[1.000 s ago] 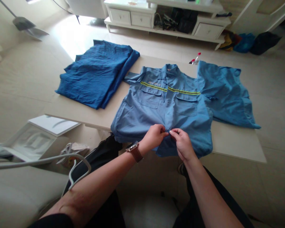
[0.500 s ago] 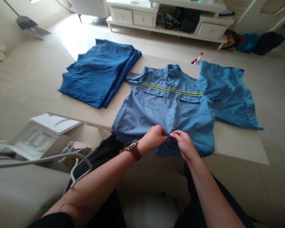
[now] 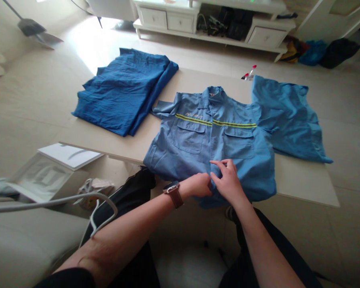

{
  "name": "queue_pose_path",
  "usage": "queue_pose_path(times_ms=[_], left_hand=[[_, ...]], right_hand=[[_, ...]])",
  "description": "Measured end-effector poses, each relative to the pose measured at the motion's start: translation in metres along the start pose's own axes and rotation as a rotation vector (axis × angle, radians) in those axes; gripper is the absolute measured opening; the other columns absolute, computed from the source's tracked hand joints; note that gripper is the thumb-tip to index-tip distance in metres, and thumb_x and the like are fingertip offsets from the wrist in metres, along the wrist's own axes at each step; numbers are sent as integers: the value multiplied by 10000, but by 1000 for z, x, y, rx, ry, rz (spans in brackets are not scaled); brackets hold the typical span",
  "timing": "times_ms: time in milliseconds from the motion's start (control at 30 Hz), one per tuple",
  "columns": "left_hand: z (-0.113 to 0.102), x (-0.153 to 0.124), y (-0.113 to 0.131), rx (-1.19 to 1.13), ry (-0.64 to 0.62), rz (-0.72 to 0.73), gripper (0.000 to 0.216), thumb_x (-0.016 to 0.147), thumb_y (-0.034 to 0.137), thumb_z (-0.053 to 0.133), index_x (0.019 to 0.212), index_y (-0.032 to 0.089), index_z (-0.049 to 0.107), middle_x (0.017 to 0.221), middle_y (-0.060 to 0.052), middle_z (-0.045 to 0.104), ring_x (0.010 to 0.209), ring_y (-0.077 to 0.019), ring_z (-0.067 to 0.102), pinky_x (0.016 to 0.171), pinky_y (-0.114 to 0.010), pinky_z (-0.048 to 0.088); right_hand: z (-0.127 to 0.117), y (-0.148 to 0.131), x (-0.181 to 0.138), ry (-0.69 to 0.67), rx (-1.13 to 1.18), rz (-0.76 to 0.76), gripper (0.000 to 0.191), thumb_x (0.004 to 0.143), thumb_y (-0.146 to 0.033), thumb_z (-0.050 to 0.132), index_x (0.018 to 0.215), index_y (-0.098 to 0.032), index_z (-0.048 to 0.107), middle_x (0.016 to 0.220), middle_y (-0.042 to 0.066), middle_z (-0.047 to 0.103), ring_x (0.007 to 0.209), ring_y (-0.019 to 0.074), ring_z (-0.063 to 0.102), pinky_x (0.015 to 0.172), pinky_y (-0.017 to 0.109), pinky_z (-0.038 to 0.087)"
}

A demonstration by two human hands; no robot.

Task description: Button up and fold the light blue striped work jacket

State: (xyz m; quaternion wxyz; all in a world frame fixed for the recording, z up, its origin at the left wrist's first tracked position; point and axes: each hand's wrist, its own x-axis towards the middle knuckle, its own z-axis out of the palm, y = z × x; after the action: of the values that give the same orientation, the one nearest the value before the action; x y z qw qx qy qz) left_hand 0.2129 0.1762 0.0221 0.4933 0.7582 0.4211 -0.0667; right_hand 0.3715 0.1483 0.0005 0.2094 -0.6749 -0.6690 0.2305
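Overhanging the tabletop (image 3: 303, 176), the blue work shirt (image 3: 210, 146) lies unfolded, its front seemingly closed above the hands, unclear below; left-hand (image 3: 200, 185) fingers grip cloth, while right-hand (image 3: 230, 183) thumb and forefinger stand parted.

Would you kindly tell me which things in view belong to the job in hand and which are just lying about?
Job in hand:
shirt, at the left hand and right hand
table beneath it
perhaps the dark cloth and lighter cloth alongside

Lying about:
white box
blue bundle
black bundle
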Motion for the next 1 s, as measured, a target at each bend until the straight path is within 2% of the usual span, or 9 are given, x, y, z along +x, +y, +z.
queue_pose_path(times_ms=[67, 133, 300, 433, 533, 600, 800, 833, 1000], left_hand=[[4, 1, 0, 50, -17, 20, 40, 726, 159, 711, 760, 151, 731, 707, -48, 713, 603, -159, 612, 539, -249, 407], [6, 0, -1, 95, -16, 15, 102, 727, 148, 686, 806, 146, 751, 744, -77, 734, 619, -181, 636, 563, -260, 445], [0, -2, -2, 101, 83, -76, 179, 793, 179, 587, 804, 172, 765, 767, -108, 742, 687, -229, 685, 650, -308, 507], [-9, 2, -8, -25, 260, -83, 145, 819, 232, 619, 808, 198, 760, 769, -58, 732, 749, -207, 688, 727, -302, 531], [-8, 8, -14, -21, 463, 5, 192, 816, 208, 657, 974, 177, 761, 966, -70, 739, 872, -200, 686, 851, -312, 552], [-4, 13, -18, 19, 536, 78, 293, 813, 170, 658, 1094, 164, 744, 1083, -88, 713, 970, -210, 672, 937, -323, 546], [12, 27, -24, 77, 533, 117, 381, 933, 174, 513, 1264, 160, 702, 1156, -115, 662, 1099, -239, 624, 1022, -377, 524], [12, 28, -24, 73, 529, 105, 382, 942, 177, 500, 1263, 171, 707, 1159, -114, 656, 1105, -244, 618, 1018, -385, 524], [11, 28, -14, -34, 481, -27, 299, 933, 203, 543, 1154, 219, 744, 1185, -109, 642, 1165, -279, 592, 990, -440, 510]], right_hand=[[0, -2, -4, -67, -150, -38, 373, 903, -288, 578, 1248, -315, 719, 1190, 102, 520, 1119, 291, 540, 1032, 473, 489], [0, -3, -6, -134, -246, -40, 356, 936, -304, 553, 1253, -313, 717, 1196, 111, 528, 1103, 297, 546, 986, 457, 506], [-3, -4, -5, -174, -320, -23, 267, 936, -287, 556, 1167, -248, 684, 1084, 105, 609, 1050, 279, 591, 870, 385, 506], [-8, -1, -1, -145, -237, 13, 128, 931, -249, 545, 1022, -232, 634, 1015, 70, 679, 984, 238, 632, 839, 342, 474], [-12, -1, 0, -129, -215, 76, 84, 921, -230, 551, 964, -240, 622, 967, 49, 708, 911, 221, 647, 780, 325, 448], [-14, -3, 0, -110, -229, 105, 62, 918, -253, 566, 922, -247, 628, 922, 43, 713, 883, 222, 644, 751, 322, 431], [-17, -5, 1, -44, -167, 133, 41, 878, -269, 589, 854, -254, 619, 817, 22, 701, 784, 204, 645, 688, 310, 407], [-16, -4, 2, -30, -128, 146, 20, 861, -262, 598, 873, -257, 613, 807, 14, 703, 759, 199, 648, 679, 307, 412], [-13, 3, 4, 12, 95, 220, 217, 776, -244, 641, 993, -239, 632, 803, 13, 739, 743, 199, 691, 707, 312, 487]])
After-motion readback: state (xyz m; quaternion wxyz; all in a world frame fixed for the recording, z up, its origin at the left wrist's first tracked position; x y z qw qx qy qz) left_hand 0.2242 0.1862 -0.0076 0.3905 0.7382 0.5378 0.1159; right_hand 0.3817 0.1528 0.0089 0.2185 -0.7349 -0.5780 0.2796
